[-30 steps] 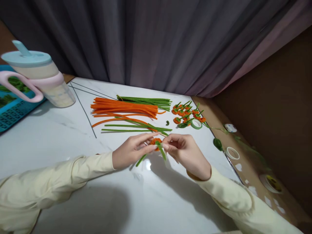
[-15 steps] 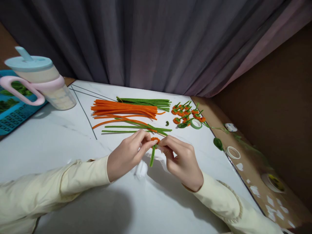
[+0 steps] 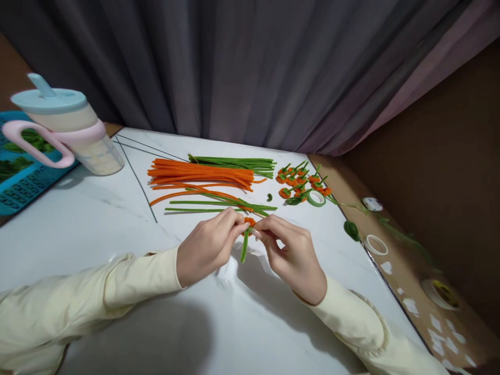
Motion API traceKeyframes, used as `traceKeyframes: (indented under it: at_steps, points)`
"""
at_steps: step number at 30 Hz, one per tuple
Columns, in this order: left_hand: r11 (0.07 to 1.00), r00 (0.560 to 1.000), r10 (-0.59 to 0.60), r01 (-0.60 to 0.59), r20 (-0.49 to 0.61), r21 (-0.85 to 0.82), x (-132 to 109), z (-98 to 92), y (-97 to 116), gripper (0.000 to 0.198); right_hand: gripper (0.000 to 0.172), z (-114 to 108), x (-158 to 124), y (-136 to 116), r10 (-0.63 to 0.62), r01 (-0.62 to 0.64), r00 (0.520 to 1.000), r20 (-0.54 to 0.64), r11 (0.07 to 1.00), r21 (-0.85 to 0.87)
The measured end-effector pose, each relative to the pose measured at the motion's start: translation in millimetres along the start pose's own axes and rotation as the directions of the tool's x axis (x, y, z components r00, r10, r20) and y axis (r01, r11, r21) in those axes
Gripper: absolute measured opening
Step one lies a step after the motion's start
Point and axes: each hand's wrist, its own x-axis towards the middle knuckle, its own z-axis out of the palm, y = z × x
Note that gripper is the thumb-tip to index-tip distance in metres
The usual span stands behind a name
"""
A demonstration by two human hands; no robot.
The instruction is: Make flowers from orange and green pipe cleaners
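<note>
Dark curtain (image 3: 234, 78) backs white table (image 3: 78, 224); left hand (image 3: 207, 247) and right hand (image 3: 295, 252), fingers (image 3: 273, 225) pinching small orange piece (image 3: 250, 221) over table's centre, nearer than orange stems (image 3: 203, 173), green strip (image 3: 244, 250) dangling. Uneven tug between hands might loosen strip or crush piece's shape.

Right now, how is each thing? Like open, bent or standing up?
Left hand: pinching
Right hand: pinching
Orange piece: between the fingertips
Green strip: hanging down
Cup: standing, lid on
Orange stems: lying, mostly bundled
Small orange pieces with green stalks: grouped together
Curtain: hanging in folds
</note>
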Motion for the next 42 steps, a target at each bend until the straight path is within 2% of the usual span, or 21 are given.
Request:
traceKeyframes:
  at_steps: [2, 4, 7, 10, 12, 15, 18, 20, 22, 25, 27, 30, 33, 35, 36, 38, 40, 42]
  points:
    - [0.996, 0.996, 0.083, -0.082, -0.032, 0.039, 0, 0.4, -1, 0.015, 0.018, 0, 0, -1, 0.089, -0.090, 0.996, 0.023, 0.995, 0.044]
    - [0.981, 0.982, 0.177, -0.170, -0.066, 0.090, 0, 0.8, -2, 0.016, 0.017, -1, 1, -1, 0.227, -0.236, 0.971, 0.074, 0.963, 0.130]
    - [0.946, 0.953, 0.293, -0.276, -0.081, 0.170, 0, 1.0, -3, 0.017, 0.014, -4, 4, -3, 0.403, -0.440, 0.897, 0.181, 0.846, 0.301]
    - [0.909, 0.922, 0.380, -0.358, -0.073, 0.212, -1, 1.7, -4, 0.017, 0.012, -7, 7, -5, 0.480, -0.556, 0.831, 0.282, 0.730, 0.398]
    - [0.903, 0.914, 0.400, -0.380, -0.065, 0.201, -2, 2.4, -4, 0.016, 0.011, -8, 8, -5, 0.499, -0.591, 0.807, 0.317, 0.695, 0.409]
    - [0.953, 0.953, 0.298, -0.294, -0.052, 0.075, -1, 1.0, -1, 0.017, 0.012, -9, 7, -5, 0.499, -0.585, 0.811, 0.306, 0.703, 0.405]
    - [0.991, 0.995, 0.092, -0.094, -0.026, -0.095, 5, -5.5, 2, 0.018, 0.015, -12, 5, -5, 0.481, -0.532, 0.847, 0.228, 0.752, 0.390]
    - [0.985, 0.999, -0.045, 0.044, -0.004, -0.166, 11, -11.0, 3, 0.017, 0.016, -13, 4, -6, 0.462, -0.494, 0.869, 0.177, 0.792, 0.359]
    - [0.955, 0.987, -0.141, 0.155, 0.070, -0.252, 17, -15.0, 3, 0.019, 0.016, -15, 4, -6, 0.433, -0.462, 0.887, 0.161, 0.832, 0.307]
    - [0.891, 0.943, -0.168, 0.270, 0.288, -0.365, 20, -15.3, 2, 0.029, 0.016, -16, 6, -5, 0.385, -0.426, 0.900, 0.202, 0.876, 0.227]
    - [0.879, 0.918, -0.155, 0.296, 0.365, -0.373, 20, -12.4, 1, 0.033, 0.016, -15, 8, -3, 0.363, -0.412, 0.901, 0.237, 0.887, 0.207]
    - [0.866, 0.906, -0.194, 0.339, 0.377, -0.368, 18, -7.9, 0, 0.034, 0.017, -14, 7, 3, 0.336, -0.397, 0.905, 0.260, 0.889, 0.230]
    - [0.809, 0.882, -0.278, 0.428, 0.380, -0.403, 17, -6.6, 0, 0.035, 0.019, -12, 4, 8, 0.296, -0.338, 0.936, 0.190, 0.907, 0.251]
    - [0.768, 0.872, -0.306, 0.464, 0.383, -0.441, 18, -7.1, 1, 0.035, 0.016, -10, 0, 11, 0.199, -0.206, 0.978, 0.058, 0.962, 0.179]
    - [0.751, 0.869, -0.312, 0.474, 0.385, -0.460, 18, -7.3, 1, 0.035, 0.015, -9, -3, 11, 0.109, -0.107, 0.994, -0.019, 0.989, 0.098]
    - [0.723, 0.862, -0.326, 0.491, 0.387, -0.485, 17, -7.3, 2, 0.035, 0.017, -5, -9, 13, -0.120, 0.104, 0.986, -0.119, 0.985, -0.135]
    - [0.684, 0.844, -0.352, 0.527, 0.404, -0.504, 16, -6.4, 1, 0.034, 0.021, -1, -14, 14, -0.331, 0.271, 0.938, -0.103, 0.886, -0.376]
    - [0.635, 0.824, -0.364, 0.560, 0.434, -0.531, 15, -4.4, 0, 0.034, 0.020, 2, -17, 17, -0.473, 0.390, 0.881, -0.021, 0.749, -0.535]
